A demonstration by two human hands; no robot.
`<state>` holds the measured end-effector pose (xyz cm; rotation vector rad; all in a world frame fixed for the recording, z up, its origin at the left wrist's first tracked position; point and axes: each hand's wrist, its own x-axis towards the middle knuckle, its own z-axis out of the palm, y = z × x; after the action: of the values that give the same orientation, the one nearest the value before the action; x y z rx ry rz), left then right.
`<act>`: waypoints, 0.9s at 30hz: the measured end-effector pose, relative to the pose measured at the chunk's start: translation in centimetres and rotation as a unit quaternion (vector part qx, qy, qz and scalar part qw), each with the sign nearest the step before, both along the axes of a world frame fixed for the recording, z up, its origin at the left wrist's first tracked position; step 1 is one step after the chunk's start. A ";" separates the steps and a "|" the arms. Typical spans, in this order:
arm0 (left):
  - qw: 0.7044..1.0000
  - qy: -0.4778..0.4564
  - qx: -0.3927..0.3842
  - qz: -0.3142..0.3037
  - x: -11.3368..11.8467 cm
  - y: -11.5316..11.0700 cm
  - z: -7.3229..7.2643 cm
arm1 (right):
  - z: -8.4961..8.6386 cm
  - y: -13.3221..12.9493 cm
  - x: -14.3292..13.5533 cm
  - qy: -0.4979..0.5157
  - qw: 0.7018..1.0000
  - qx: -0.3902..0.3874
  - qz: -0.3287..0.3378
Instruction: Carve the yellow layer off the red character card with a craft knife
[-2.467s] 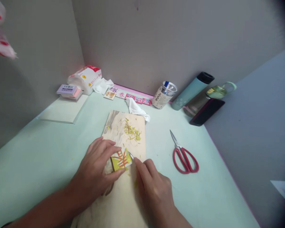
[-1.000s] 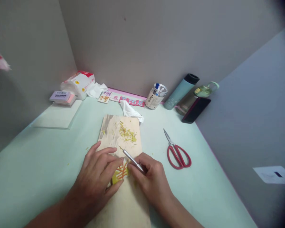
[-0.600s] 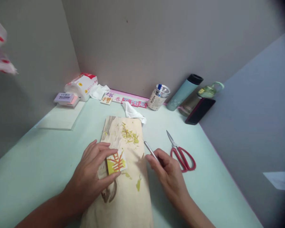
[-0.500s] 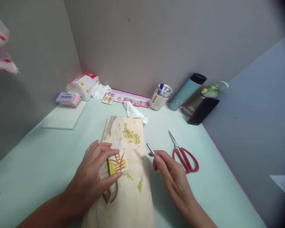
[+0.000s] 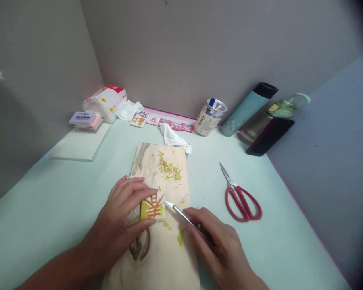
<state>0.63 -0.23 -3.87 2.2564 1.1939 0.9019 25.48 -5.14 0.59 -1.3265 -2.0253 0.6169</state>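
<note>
A small square block, yellow and white with an orange-red character, lies on the wooden board. My left hand grips it between thumb and fingers at its top and bottom edges. In my right hand is a silver carving knife, its pale blade tip at the block's right edge. Yellow shavings are scattered on the upper part of the board, and a few flakes lie beside and below the block.
Red-handled scissors lie right of the board. Behind are a crumpled tissue, carved tiles, a cup of pens, a bottle and a phone. A tissue pack and pale slab stand back left.
My right hand has turned the knife so its blade points left and has brought it to the block. My left hand keeps its hold. The view has shifted slightly.
</note>
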 end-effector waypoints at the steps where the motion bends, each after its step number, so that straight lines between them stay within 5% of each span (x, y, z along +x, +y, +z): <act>1: 1.000 0.000 -0.001 -0.002 0.0 0.0 0.0 | 0.0 0.0 0.1 -0.004 1.000 -0.006 -0.004; 7: 1.000 -0.003 0.008 -0.009 -0.1 0.0 -0.1 | -0.3 0.1 0.1 -0.008 0.999 -0.034 -0.008; 21: 1.000 -0.009 -0.002 -0.022 -0.1 0.1 -0.2 | -0.7 0.2 0.3 -0.053 0.998 0.033 -0.013; 27: 1.000 0.002 -0.002 -0.019 -0.1 -0.1 -0.3 | -0.5 0.4 0.9 -0.008 0.997 0.033 -0.074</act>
<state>0.55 -0.28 -4.14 2.2700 1.1505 0.8814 26.37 -4.78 0.09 -1.4297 -1.9219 0.4704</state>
